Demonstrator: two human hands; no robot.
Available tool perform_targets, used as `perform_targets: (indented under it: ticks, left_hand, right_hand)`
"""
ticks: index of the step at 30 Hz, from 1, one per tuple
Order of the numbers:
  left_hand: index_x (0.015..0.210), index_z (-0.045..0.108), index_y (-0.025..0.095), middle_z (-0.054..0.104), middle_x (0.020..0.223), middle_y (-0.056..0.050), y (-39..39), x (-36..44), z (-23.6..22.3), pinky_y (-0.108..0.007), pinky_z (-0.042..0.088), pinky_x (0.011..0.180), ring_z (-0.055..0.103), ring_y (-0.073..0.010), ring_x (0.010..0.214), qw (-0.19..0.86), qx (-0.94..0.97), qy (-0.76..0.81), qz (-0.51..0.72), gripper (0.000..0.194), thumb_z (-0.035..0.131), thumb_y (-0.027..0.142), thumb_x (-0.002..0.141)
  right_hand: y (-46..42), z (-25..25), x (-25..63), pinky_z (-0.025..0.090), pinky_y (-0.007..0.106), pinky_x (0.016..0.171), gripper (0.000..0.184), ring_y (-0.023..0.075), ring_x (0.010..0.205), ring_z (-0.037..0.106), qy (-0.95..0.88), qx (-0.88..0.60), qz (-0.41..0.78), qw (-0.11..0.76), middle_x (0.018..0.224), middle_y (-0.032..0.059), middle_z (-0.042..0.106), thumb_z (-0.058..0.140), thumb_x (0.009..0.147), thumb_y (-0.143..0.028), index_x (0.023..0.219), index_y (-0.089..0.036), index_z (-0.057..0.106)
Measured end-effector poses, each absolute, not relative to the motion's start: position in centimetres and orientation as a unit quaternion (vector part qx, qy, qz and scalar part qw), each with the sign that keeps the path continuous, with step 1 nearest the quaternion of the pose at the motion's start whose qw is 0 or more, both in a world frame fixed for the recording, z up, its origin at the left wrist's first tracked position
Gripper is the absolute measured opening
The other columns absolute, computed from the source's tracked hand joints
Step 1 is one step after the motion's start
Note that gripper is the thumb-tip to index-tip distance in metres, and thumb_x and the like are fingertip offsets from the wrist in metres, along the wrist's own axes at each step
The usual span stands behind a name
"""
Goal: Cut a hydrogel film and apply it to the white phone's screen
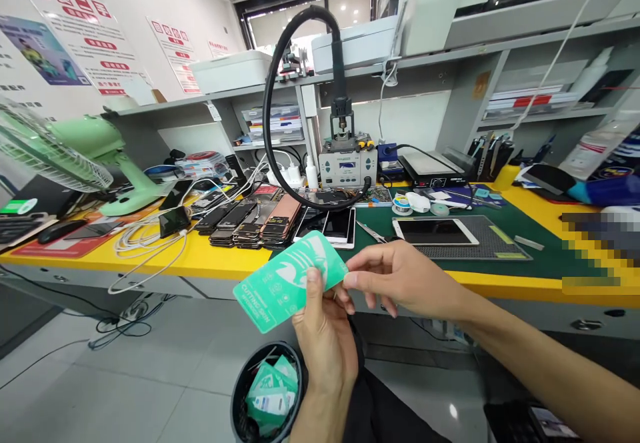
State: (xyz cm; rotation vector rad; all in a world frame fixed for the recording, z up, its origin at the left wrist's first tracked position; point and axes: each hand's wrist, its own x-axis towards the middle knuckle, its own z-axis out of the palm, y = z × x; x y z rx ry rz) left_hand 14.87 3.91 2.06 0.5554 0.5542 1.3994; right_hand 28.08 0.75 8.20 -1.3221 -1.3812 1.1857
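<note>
A green packet [290, 276] printed "CUTTING SKIN HYDROGEL" lies flat in my left hand [325, 343], thumb on top and fingers curled beneath it. My right hand [385, 273] pinches the packet's right-hand corner between thumb and forefinger, its other fingers loosely bent. The packet is in front of the bench's near edge. Beyond my hands, a white-framed phone or tablet [435, 231] with a dark screen rests on a grey perforated mat [500, 239]. Scissors [371, 232] lie to the left of it.
Below my left arm stands a black bin [237, 389] holding several green packets. Stacked phones [240, 219], a white cable [135, 243] and a green fan [120, 163] occupy the bench's left. A hot-air station [347, 166] with a looping black hose [270, 96] stands behind.
</note>
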Motion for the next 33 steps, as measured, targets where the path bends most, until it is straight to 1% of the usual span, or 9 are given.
perform_targets:
  ticks: [3,6,10,15,17,22,24,28,33]
  left_hand:
    - [0.083,0.066,0.018,0.061,0.064,0.003,3.5,14.9,2.1,-0.019,0.041,0.043,0.05,-0.0089,0.052,0.705,0.248,0.261,0.611,0.034,0.082,0.048,0.083]
    - [0.085,0.066,0.018,0.062,0.065,0.003,3.3,14.8,2.2,-0.018,0.041,0.042,0.05,-0.0084,0.051,0.716,0.234,0.266,0.601,0.036,0.084,0.048,0.08]
    - [0.092,0.067,0.018,0.063,0.068,0.003,3.1,14.8,2.3,-0.017,0.04,0.041,0.051,-0.0079,0.051,0.738,0.207,0.262,0.586,0.036,0.085,0.047,0.08]
    - [0.1,0.066,0.018,0.061,0.064,0.003,3.0,14.7,2.4,-0.018,0.04,0.041,0.045,-0.0079,0.048,0.765,0.19,0.266,0.555,0.038,0.082,0.048,0.083]
    - [0.098,0.066,0.017,0.061,0.063,0.002,3.0,14.7,2.4,-0.018,0.039,0.041,0.045,-0.0079,0.047,0.772,0.184,0.27,0.546,0.037,0.082,0.047,0.083]
    - [0.096,0.068,0.016,0.055,0.057,0.003,2.9,14.7,2.6,-0.018,0.038,0.042,0.046,-0.0096,0.048,0.783,0.181,0.254,0.538,0.037,0.081,0.048,0.083]
    - [0.09,0.068,0.016,0.053,0.056,0.003,2.9,14.7,2.6,-0.019,0.04,0.043,0.047,-0.0107,0.049,0.791,0.175,0.249,0.531,0.035,0.08,0.048,0.083]
    - [0.082,0.066,0.015,0.053,0.058,0.002,2.8,14.5,2.3,-0.022,0.042,0.046,0.046,-0.0108,0.05,0.806,0.165,0.247,0.511,0.036,0.074,0.05,0.088]
    - [0.075,0.065,0.014,0.053,0.06,0.001,2.5,14.7,2.1,-0.025,0.045,0.05,0.046,-0.0113,0.05,0.814,0.158,0.233,0.507,0.04,0.068,0.049,0.094]
  right_hand:
    - [0.9,7.2,27.7,0.043,0.02,0.039,0.038,0.0096,0.045,0.052,-0.534,-0.506,0.482,0.476,0.058,-0.0012,0.064,0.08,0.084,-0.051,0.091,-0.014,0.079]
    - [0.9,7.2,28.1,0.045,0.02,0.04,0.035,0.0091,0.044,0.051,-0.538,-0.482,0.501,0.476,0.057,-0.0011,0.064,0.078,0.086,-0.048,0.088,-0.013,0.079]
    - [0.5,7.2,28.6,0.046,0.021,0.04,0.03,0.0098,0.046,0.054,-0.536,-0.465,0.517,0.479,0.059,0.0005,0.067,0.078,0.087,-0.041,0.093,-0.011,0.08]
    - [0.4,6.5,28.6,0.048,0.021,0.04,0.029,0.011,0.048,0.057,-0.528,-0.461,0.516,0.493,0.062,0.0013,0.068,0.077,0.086,-0.035,0.1,-0.01,0.079]
    - [0.5,6.4,28.4,0.048,0.021,0.041,0.026,0.011,0.049,0.058,-0.527,-0.47,0.507,0.494,0.064,0.0021,0.07,0.076,0.085,-0.033,0.098,-0.011,0.079]
    - [0.6,6.4,27.4,0.045,0.019,0.039,0.015,0.011,0.047,0.055,-0.496,-0.5,0.479,0.524,0.054,-0.0024,0.063,0.075,0.079,-0.028,0.085,-0.014,0.073]
    - [0.5,6.4,26.9,0.044,0.019,0.039,0.014,0.01,0.045,0.053,-0.482,-0.507,0.473,0.536,0.053,-0.0033,0.062,0.075,0.077,-0.027,0.081,-0.015,0.07]
    - [0.2,6.0,26.5,0.043,0.018,0.039,0.016,0.0092,0.045,0.053,-0.471,-0.508,0.464,0.551,0.054,-0.0039,0.062,0.075,0.08,-0.03,0.082,-0.016,0.068]
    - [0.0,4.8,26.1,0.042,0.019,0.041,0.025,0.0117,0.05,0.063,-0.48,-0.497,0.456,0.561,0.065,-0.0002,0.069,0.078,0.084,-0.038,0.089,-0.016,0.069]
